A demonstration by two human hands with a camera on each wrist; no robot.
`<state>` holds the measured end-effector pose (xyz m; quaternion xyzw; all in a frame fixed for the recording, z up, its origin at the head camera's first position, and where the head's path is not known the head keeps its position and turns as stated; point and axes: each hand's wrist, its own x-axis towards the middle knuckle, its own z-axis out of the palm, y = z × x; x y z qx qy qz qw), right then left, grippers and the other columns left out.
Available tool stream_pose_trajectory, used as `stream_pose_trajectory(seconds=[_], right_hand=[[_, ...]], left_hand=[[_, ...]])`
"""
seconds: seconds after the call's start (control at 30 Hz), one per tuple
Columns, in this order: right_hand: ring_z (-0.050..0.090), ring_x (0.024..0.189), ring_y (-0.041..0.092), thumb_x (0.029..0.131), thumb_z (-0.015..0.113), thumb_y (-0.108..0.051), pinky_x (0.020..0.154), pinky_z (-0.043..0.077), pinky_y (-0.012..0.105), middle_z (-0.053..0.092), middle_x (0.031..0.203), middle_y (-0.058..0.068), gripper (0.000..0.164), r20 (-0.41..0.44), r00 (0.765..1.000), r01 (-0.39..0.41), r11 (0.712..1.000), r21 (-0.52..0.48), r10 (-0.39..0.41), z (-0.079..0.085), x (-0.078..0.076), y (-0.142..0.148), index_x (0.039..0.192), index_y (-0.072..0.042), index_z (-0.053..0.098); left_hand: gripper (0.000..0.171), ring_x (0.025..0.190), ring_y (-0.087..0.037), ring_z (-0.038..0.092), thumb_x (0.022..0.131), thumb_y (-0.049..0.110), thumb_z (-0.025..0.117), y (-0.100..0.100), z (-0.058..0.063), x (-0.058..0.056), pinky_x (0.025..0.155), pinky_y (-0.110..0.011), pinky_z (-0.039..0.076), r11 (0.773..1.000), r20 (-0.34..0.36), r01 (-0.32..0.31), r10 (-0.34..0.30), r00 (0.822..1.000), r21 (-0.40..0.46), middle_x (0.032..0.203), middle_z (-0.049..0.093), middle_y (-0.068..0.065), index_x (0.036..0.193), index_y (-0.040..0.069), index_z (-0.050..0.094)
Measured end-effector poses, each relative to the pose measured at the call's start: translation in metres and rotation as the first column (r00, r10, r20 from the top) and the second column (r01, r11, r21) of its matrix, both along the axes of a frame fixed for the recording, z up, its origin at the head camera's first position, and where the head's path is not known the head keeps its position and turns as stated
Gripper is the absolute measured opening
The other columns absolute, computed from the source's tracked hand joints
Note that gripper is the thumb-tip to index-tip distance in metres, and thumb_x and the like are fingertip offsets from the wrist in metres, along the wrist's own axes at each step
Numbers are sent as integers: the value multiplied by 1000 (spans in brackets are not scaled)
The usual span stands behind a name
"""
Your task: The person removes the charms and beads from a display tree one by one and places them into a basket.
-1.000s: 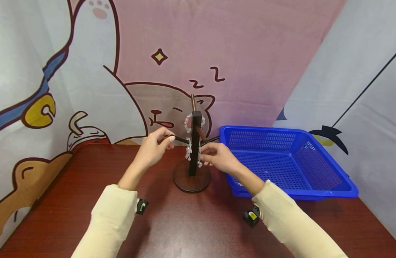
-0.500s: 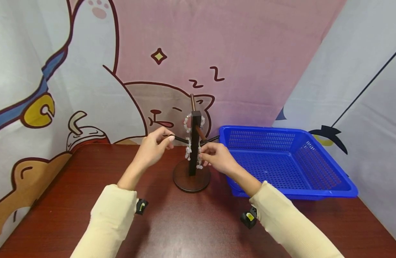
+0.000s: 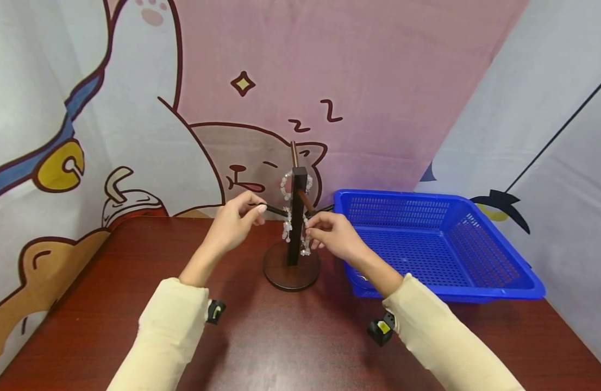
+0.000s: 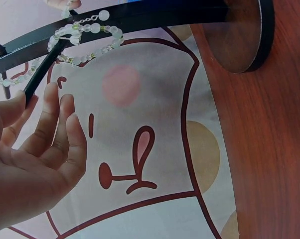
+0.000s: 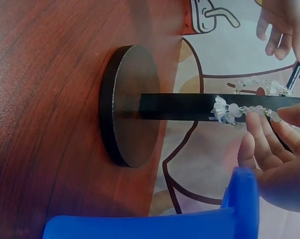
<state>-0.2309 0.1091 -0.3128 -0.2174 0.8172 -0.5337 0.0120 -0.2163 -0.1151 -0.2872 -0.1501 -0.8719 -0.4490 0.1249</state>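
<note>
A dark wooden jewelry stand (image 3: pixel 295 231) stands upright on a round base, with pegs sticking out at the sides. At its left peg, my left hand (image 3: pixel 236 224) pinches the outer end between thumb and fingers. A pale beaded bracelet (image 4: pixel 95 28) with a small chain hangs from that same peg. On the other side, my right hand (image 3: pixel 336 236) pinches a clear-and-white beaded bracelet (image 5: pixel 232 110) beside the post; a flower-like charm hangs at its lower end. My fingers hide part of it. Higher up, another beaded bracelet (image 3: pixel 285 186) hangs behind the post.
Close to my right hand is a blue perforated plastic basket (image 3: pixel 518 287), its left side near the stand. The reddish-brown table (image 3: pixel 261 336) extends in front. Behind it hangs a cartoon-printed cloth (image 3: pixel 379 98).
My right hand has shifted very slightly at the right-hand bracelet, whose lower end sits a little differently. My left hand keeps its hold on the peg.
</note>
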Motion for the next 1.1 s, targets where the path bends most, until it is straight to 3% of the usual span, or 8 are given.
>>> stream_pose_trajectory(seconds=[0.3,0.5,1.1], right_hand=[[61,61,35,85,57,2,53,45,25,63,67,14,7,11,1000,12,1000,-11,-12,6,1,2,91,7,59],[62,58,25,85,57,2,53,47,26,62,67,14,9,12,1000,16,999,-28,-16,11,1,4,92,7,59],[60,58,21,85,56,4,55,47,25,62,68,15,11,-34,999,24,1000,-4,-25,32,5,18,93,12,57]], left_hand=[[12,74,-25,60,92,16,55,-1,0,-1,61,-32,40,1000,-16,7,-7,1000,2,72,65,-7,98,7,60],[13,75,-24,60,93,17,55,-1,1,0,61,-32,41,1000,-4,4,-4,1000,1,73,65,-6,99,8,61],[14,73,-20,60,93,19,54,0,-1,-1,61,-32,41,1000,7,-7,8,1000,-9,72,65,-5,100,9,61]])
